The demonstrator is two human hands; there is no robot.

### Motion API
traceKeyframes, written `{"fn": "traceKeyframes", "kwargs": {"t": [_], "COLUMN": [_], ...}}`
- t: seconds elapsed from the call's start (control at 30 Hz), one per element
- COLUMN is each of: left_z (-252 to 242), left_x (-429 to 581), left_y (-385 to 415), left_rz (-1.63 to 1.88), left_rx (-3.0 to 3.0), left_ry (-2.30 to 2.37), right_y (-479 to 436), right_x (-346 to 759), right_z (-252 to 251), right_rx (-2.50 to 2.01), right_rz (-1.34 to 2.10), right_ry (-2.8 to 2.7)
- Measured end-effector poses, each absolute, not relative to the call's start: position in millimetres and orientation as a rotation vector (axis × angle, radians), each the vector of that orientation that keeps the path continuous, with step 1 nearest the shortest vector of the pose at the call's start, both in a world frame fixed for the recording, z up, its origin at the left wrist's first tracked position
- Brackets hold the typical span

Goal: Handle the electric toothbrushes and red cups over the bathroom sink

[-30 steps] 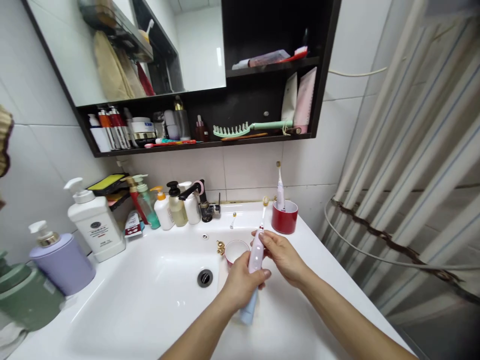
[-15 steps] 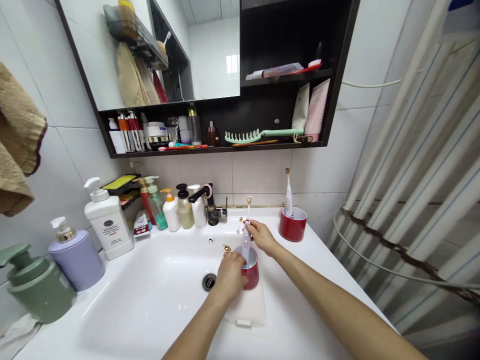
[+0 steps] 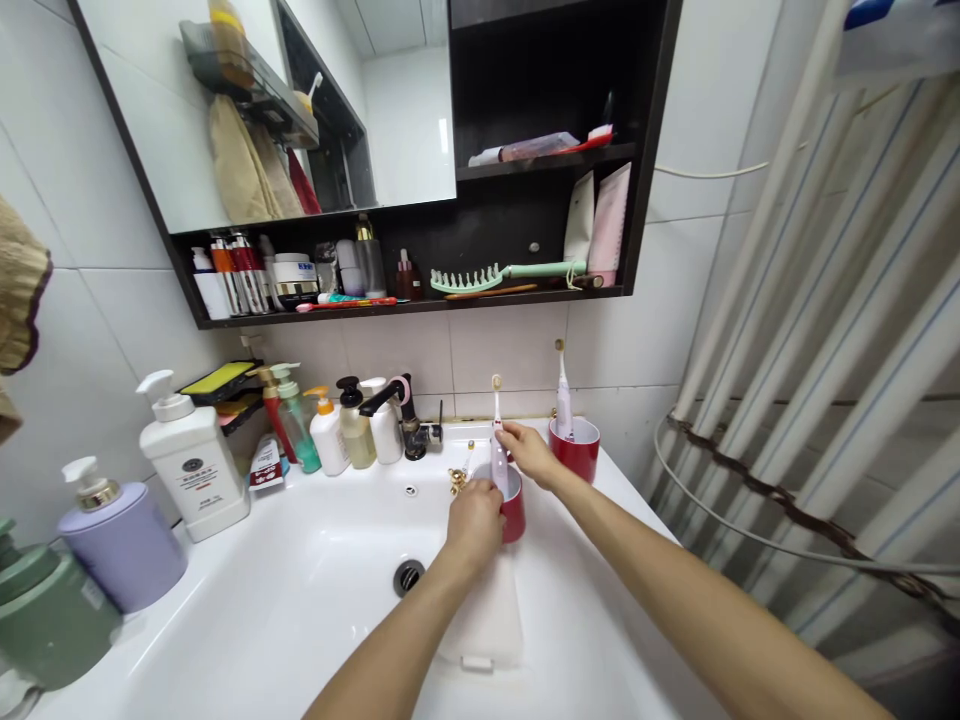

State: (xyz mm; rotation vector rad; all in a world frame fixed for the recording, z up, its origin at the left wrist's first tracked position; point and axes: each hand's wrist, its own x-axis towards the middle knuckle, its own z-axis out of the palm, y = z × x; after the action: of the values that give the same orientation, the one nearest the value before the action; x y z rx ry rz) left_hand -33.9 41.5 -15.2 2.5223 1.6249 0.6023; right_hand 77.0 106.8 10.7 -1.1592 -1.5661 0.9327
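Note:
My left hand (image 3: 475,522) is wrapped round a red cup (image 3: 514,514) held over the right side of the white sink (image 3: 300,590). A pink electric toothbrush (image 3: 497,440) stands upright in that cup, head up. My right hand (image 3: 529,451) pinches the toothbrush's handle just above the cup's rim. A second red cup (image 3: 579,449) with another toothbrush (image 3: 561,392) stands on the counter's back right corner, just right of my right hand.
A black tap (image 3: 397,405) and several pump bottles (image 3: 330,430) line the back of the sink. A white bottle (image 3: 191,460), a purple one (image 3: 120,535) and a green one (image 3: 45,610) stand left. A dark shelf (image 3: 420,290) with a green comb hangs above. A striped curtain (image 3: 840,300) hangs right.
The toothbrush went from both hands into the red cup. My left hand took hold of the cup and carried it back and right, toward the second cup.

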Motion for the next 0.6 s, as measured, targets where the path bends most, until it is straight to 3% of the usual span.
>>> {"fn": "traceKeyframes", "kwargs": {"t": [0.23,0.6], "left_z": [18,23], "left_x": [4,28], "left_y": [86,119], "left_rz": [0.556,0.512], "left_rx": [2.578,2.541], "left_ry": [1.718,1.887], "right_y": [148,170], "right_x": [104,108], "right_z": [35,39], "right_rx": [-1.251,-1.266], "right_rz": [0.760,0.567], "right_ry": [-1.482,-1.461]}}
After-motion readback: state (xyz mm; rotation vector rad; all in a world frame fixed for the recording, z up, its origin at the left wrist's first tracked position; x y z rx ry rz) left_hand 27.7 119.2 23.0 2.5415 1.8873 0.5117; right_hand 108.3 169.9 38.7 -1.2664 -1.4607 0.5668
